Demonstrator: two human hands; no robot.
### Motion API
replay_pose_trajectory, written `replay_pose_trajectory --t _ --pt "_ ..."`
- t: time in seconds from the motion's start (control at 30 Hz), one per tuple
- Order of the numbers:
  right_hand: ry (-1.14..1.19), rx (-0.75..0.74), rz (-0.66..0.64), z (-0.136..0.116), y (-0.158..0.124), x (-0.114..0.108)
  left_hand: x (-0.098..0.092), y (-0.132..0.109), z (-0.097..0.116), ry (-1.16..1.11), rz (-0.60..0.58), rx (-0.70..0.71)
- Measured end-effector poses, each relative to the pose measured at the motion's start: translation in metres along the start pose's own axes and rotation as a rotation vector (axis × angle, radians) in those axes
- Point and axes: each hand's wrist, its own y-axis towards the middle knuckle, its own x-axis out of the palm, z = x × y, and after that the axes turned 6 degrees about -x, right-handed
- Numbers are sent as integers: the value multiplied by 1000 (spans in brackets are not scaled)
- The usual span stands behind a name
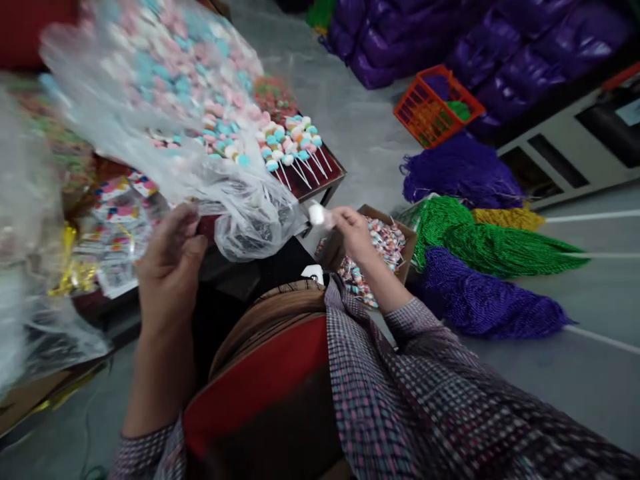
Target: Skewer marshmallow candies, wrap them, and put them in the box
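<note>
My right hand (356, 233) pinches a small white marshmallow lollipop (317, 215), blurred by motion, its stick hidden in the fingers. Just beyond that hand is a cardboard box (411, 241) full of wrapped, colourful sweets (387, 241). My left hand (170, 260) is raised over the table's near edge, thumb and fingers apart, beside a crumpled clear plastic bag (255, 223). Pink, white and blue marshmallows (185, 80) lie heaped in and around the bag. Several marshmallow lollipops on white sticks (295, 150) rest at the corner of the dark red table (333, 170).
Printed packets (120, 213) and gold twist ties (75, 267) lie left of my left hand. On the floor to the right are green strands (480, 240), purple strands (490, 300) and an orange basket (430, 110). Purple sacks (400, 40) stand behind.
</note>
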Motion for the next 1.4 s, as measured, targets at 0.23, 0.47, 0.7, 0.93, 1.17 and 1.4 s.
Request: replay_pose_trajectory --t 0.23,0.47,0.7,0.93,1.17,1.4 --pt "-605 267 541 87 -42 -152 12 18 -10 -232 191 13" --pt "-709 389 622 121 -72 -166 -7 25 -22 -74 255 79" --pt "-475 -45 439 77 3 -100 -36 20 -49 -44 445 -26" --pt "-267 -421 -8 -21 28 38 -65 4 -76 227 444 -162" --pt "-47 -563 -358 -51 17 127 -76 17 -87 661 403 -176" --pt "-11 -542 -394 -49 10 133 -65 55 -95 835 371 -234"
